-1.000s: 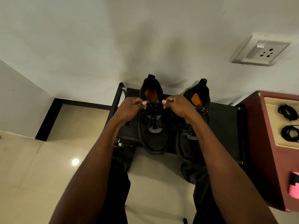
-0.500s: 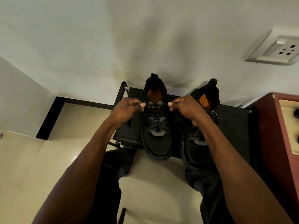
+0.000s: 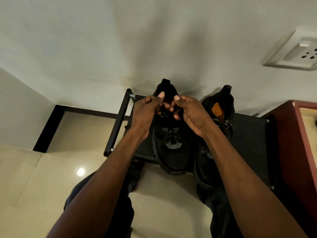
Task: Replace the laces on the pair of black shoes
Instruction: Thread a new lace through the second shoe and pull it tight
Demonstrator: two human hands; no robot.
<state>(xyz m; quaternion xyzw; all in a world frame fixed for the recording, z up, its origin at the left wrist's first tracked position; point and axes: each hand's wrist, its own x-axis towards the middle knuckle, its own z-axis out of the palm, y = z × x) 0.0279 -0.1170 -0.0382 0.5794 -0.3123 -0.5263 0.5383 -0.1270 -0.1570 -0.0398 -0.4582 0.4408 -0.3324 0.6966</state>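
Beside a maroon cabinet point(image 3: 289, 152), both hands, left hand point(image 3: 145, 112) and right hand point(image 3: 192, 114), fingers curled, pinch laces point(image 3: 171, 134) over the left shoe point(image 3: 173, 155), hiding its opening.

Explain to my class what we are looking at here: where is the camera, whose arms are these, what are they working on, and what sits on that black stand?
There is no machine here, only a person. The one picture comes from a wide-angle camera worn on the person's head, looking forward and down, so both arms reach away from the bottom edge.

The left hand and the right hand meet over the top of the left shoe, fingers curled where its black lace ends. They seem to pinch the lace ends, though the dark picture hides the ends themselves.

Beside it stands the right shoe, showing an orange lining. Both shoes rest on a low black rack against a pale wall. At right are a reddish cabinet and a wall socket.
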